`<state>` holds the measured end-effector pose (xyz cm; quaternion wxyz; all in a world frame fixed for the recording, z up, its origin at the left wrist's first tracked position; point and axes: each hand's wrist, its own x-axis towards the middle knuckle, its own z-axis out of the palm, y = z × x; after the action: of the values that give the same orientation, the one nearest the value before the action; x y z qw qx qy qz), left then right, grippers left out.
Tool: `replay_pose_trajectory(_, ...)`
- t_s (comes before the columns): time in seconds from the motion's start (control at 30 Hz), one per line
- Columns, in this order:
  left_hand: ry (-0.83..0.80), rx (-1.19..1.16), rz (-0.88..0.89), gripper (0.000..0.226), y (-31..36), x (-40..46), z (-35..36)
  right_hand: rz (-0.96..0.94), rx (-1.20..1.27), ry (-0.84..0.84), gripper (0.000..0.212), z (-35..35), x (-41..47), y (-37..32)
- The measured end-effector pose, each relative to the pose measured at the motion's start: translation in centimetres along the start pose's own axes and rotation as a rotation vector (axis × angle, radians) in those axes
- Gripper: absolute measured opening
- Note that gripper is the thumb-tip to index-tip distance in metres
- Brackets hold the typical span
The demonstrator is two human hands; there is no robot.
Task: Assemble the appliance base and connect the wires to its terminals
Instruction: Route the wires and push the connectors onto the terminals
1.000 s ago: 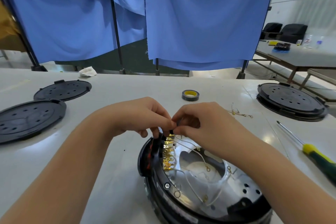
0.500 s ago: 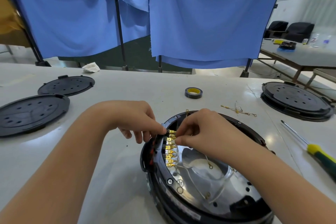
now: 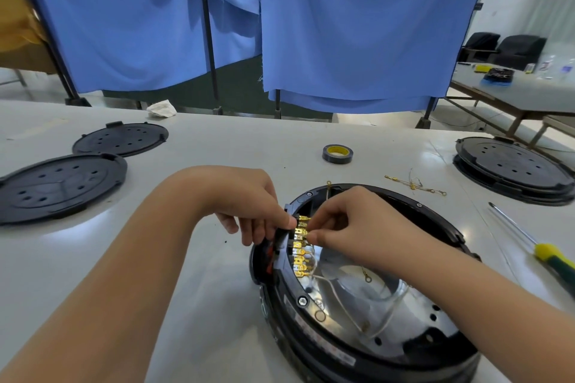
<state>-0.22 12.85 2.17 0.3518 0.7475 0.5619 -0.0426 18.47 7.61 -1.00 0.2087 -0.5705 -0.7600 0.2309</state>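
Appliance base (image 3: 357, 329): both hands, left (image 3: 249, 205) and right (image 3: 351, 227), pinch at gold terminals (image 3: 300, 246); slip risks bending tabs or misplacing the wire

The white table (image 3: 217, 152) carries the open appliance base (image 3: 357, 348), black covers (image 3: 62, 186), tape (image 3: 337, 153) and a screwdriver (image 3: 541, 249).

Pretty bright, even indoor light from overhead, with soft glare patches on the white table (image 3: 193, 258) and the shiny metal inside the appliance base (image 3: 370, 295). Shadows are faint. Wide-angle lens bends the edges, and the far right background looks washed out.
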Motion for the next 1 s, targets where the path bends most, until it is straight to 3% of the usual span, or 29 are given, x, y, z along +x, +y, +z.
replay_pose_trajectory(1.0,-0.001,0.031,-0.005,0.04,0.25,0.13,0.06,-0.013,0.03,-0.005,0.013,0.29,-0.09,-0.19)
